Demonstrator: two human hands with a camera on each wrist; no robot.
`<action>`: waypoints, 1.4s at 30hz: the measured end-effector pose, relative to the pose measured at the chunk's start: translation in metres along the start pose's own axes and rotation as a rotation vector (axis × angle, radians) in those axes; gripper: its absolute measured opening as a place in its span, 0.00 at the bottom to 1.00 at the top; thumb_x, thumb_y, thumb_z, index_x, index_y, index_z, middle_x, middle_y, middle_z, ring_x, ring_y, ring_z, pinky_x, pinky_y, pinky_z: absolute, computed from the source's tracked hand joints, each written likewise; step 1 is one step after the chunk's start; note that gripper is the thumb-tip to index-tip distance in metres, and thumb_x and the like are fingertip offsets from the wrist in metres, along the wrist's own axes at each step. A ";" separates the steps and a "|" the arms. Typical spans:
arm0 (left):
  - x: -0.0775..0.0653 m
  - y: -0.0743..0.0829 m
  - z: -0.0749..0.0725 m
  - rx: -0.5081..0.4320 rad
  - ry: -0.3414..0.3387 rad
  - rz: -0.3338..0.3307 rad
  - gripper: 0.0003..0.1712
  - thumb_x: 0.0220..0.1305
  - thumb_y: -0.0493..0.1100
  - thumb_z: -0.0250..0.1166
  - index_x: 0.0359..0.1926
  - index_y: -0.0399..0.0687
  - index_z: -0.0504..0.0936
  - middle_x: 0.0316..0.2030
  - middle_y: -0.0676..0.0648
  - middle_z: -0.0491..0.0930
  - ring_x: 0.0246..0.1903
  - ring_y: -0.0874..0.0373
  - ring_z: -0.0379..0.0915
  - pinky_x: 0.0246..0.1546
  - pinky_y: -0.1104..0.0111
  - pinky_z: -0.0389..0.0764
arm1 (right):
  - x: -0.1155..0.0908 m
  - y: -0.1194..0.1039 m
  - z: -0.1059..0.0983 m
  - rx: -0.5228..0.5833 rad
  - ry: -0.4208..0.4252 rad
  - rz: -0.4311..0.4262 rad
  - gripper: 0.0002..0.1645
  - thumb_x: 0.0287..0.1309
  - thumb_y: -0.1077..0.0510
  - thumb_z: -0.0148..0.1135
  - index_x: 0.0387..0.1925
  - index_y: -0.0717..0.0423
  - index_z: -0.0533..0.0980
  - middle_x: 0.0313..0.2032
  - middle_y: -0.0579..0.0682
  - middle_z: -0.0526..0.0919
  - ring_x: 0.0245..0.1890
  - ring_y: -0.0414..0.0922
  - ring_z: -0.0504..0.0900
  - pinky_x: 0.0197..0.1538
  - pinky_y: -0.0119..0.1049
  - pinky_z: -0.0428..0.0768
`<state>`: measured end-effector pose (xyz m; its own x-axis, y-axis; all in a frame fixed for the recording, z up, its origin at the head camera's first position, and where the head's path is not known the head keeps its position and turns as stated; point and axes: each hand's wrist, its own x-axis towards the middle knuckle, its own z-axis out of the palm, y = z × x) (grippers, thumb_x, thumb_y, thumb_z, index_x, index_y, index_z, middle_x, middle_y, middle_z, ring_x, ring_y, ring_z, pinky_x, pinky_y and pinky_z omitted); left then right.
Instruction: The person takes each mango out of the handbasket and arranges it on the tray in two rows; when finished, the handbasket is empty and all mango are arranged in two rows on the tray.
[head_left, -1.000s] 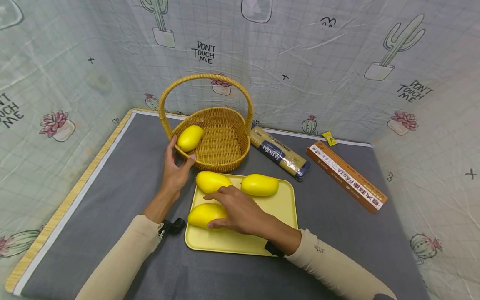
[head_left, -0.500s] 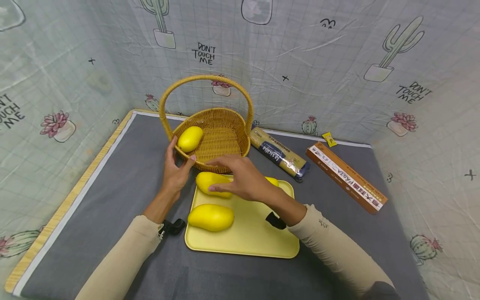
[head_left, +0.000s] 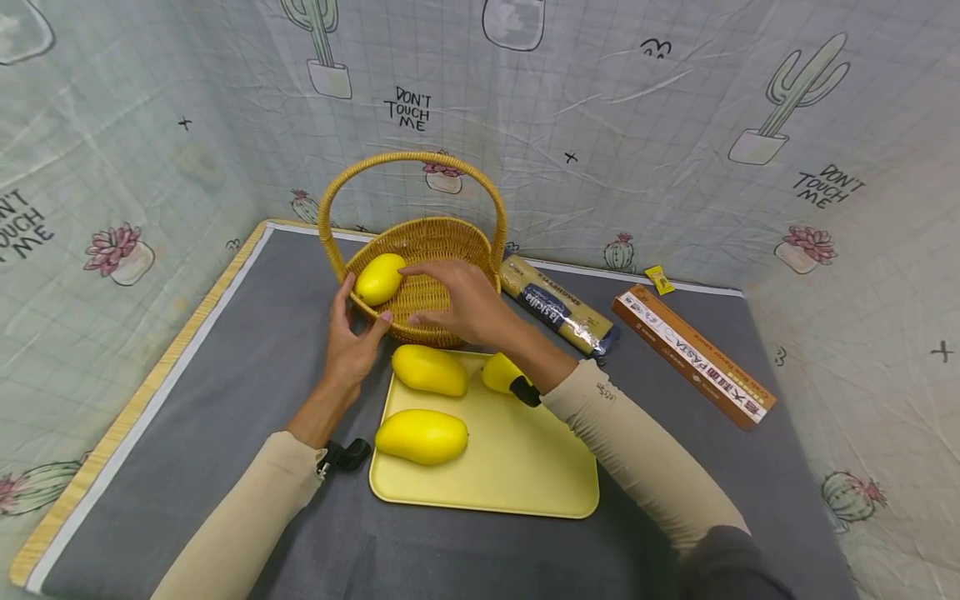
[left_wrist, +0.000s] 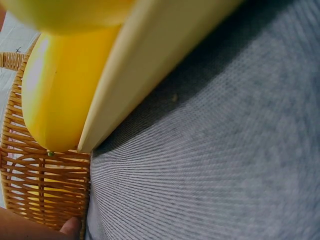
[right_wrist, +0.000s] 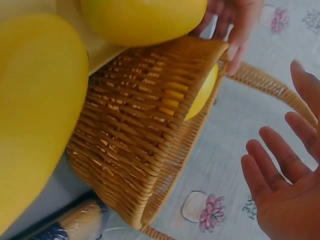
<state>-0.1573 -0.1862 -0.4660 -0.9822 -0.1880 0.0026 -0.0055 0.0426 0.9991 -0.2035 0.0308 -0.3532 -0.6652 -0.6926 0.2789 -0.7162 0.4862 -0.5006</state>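
Note:
My left hand grips the front left rim of a woven wicker basket with a tall hoop handle. One yellow mango lies inside it at the left. Over the basket's opening hovers my right hand, fingers spread and holding nothing; its fingertips reach close to that mango in the head view. In the right wrist view the same hand shows its bare palm. On a pale yellow tray lie a front mango, a back left mango and a back right mango, partly hidden by my right wrist.
A spaghetti packet lies right of the basket, and a long brown pasta box farther right. A small yellow sachet is at the table's back edge. A patterned cloth hangs behind the grey table.
My right hand has risen from the front mango on the tray, passed over the back mangoes and come above the basket, carrying nothing. The left hand stays on the basket rim.

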 end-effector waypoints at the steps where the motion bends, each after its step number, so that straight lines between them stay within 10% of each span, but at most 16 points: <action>1: 0.000 0.000 0.000 0.003 0.001 -0.004 0.52 0.77 0.44 0.66 0.87 0.70 0.42 0.86 0.54 0.35 0.86 0.49 0.36 0.85 0.48 0.55 | 0.004 0.002 0.001 -0.002 -0.005 0.005 0.38 0.62 0.48 0.79 0.71 0.51 0.77 0.66 0.49 0.83 0.69 0.49 0.79 0.78 0.48 0.72; 23: -0.015 0.031 0.002 -0.006 -0.021 -0.029 0.52 0.77 0.42 0.64 0.88 0.61 0.41 0.87 0.49 0.33 0.86 0.43 0.32 0.84 0.43 0.54 | 0.077 0.035 0.038 -0.063 -0.184 0.052 0.35 0.66 0.53 0.75 0.72 0.49 0.76 0.71 0.47 0.80 0.74 0.48 0.74 0.81 0.43 0.69; 42: -0.015 0.034 0.004 0.002 -0.013 -0.045 0.51 0.77 0.41 0.64 0.87 0.58 0.43 0.86 0.50 0.35 0.86 0.44 0.33 0.85 0.46 0.56 | 0.090 0.041 0.047 -0.150 -0.257 0.076 0.31 0.67 0.53 0.75 0.68 0.53 0.80 0.72 0.51 0.78 0.75 0.51 0.72 0.84 0.44 0.64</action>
<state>-0.1432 -0.1784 -0.4320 -0.9832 -0.1771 -0.0431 -0.0502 0.0359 0.9981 -0.2824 -0.0369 -0.3873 -0.6561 -0.7545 0.0190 -0.7026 0.6014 -0.3804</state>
